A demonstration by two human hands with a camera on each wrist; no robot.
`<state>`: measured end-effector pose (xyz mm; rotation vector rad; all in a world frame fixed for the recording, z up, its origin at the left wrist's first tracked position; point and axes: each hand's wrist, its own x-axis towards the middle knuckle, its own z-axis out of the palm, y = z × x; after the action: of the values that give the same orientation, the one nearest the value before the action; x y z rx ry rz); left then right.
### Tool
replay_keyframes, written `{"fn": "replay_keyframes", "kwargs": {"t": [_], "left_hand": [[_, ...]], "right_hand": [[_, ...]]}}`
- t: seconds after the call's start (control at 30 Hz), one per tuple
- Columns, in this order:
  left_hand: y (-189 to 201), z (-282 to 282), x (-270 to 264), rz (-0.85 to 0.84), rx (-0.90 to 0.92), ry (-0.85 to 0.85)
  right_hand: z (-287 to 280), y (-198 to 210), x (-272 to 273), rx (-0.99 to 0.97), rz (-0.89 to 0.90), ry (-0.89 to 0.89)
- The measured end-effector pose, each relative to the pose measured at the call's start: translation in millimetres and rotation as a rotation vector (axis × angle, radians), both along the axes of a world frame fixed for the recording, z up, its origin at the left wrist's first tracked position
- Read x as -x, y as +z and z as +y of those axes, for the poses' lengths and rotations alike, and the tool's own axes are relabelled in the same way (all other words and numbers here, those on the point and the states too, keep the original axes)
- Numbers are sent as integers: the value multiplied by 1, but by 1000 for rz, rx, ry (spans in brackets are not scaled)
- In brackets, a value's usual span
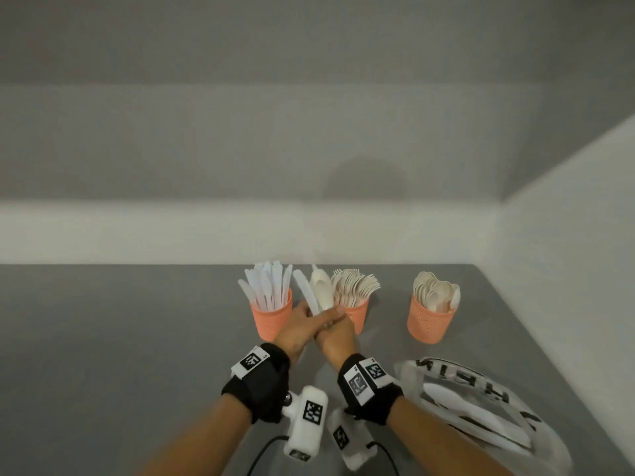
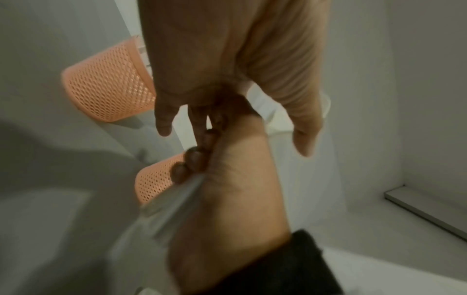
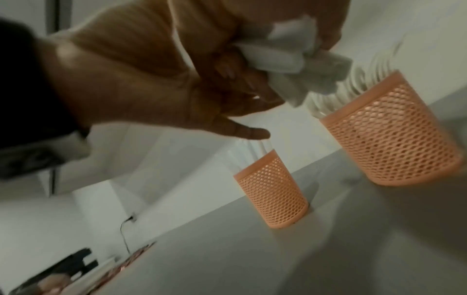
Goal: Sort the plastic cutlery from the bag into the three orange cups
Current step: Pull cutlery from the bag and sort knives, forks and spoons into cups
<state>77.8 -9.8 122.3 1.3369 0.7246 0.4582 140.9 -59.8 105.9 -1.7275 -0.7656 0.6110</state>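
Note:
Three orange mesh cups stand in a row: the left cup (image 1: pixel 271 319) holds knives, the middle cup (image 1: pixel 359 316) forks, the right cup (image 1: pixel 429 322) spoons. Between the left and middle cups my right hand (image 1: pixel 338 336) grips a small bundle of white cutlery, a knife (image 1: pixel 305 293) and spoons (image 1: pixel 321 291) pointing up. My left hand (image 1: pixel 300 321) reaches across it, fingers curled on the same bundle's handles (image 3: pixel 278 57). The clear bag (image 1: pixel 481 417) lies at the front right with white cutlery inside.
A grey table (image 1: pixel 120 338) ends at a white wall behind the cups and on the right. The bag lies close to my right forearm. A black cable (image 1: pixel 261 451) runs under my wrists.

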Motion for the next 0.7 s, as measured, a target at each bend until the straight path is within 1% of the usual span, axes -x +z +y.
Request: {"fn": "replay_keyframes", "kwargs": {"t": [0.07, 0.13, 0.2, 0.3, 0.37, 0.43, 0.5, 0.53, 0.6, 0.67, 0.7], "left_hand": [[5, 3, -4, 14, -53, 54], [4, 7, -5, 52, -110, 116], [5, 11, -5, 96, -137, 141], [9, 19, -3, 63, -101, 77], [11, 21, -1, 38, -71, 31], [13, 22, 1, 31, -89, -24], [15, 25, 1, 38, -124, -41], [15, 27, 2, 39, -125, -19], [15, 33, 3, 20, -87, 88], [12, 38, 5, -28, -38, 204], [12, 38, 7, -54, -22, 235]], "right_hand": [[5, -4, 5, 28, -20, 50], [9, -4, 3, 66, 18, 102], [7, -1, -3, 107, 107, 223], [-3, 7, -12, 90, 279, 473], [-7, 12, -14, 55, 437, 550], [-4, 11, -13, 42, 509, 527], [1, 4, -11, 19, 526, 448], [3, 1, -10, -1, 526, 411], [7, -4, -10, -42, 516, 341], [9, -8, -13, -67, 483, 293], [11, -9, -14, -73, 459, 281]]}}
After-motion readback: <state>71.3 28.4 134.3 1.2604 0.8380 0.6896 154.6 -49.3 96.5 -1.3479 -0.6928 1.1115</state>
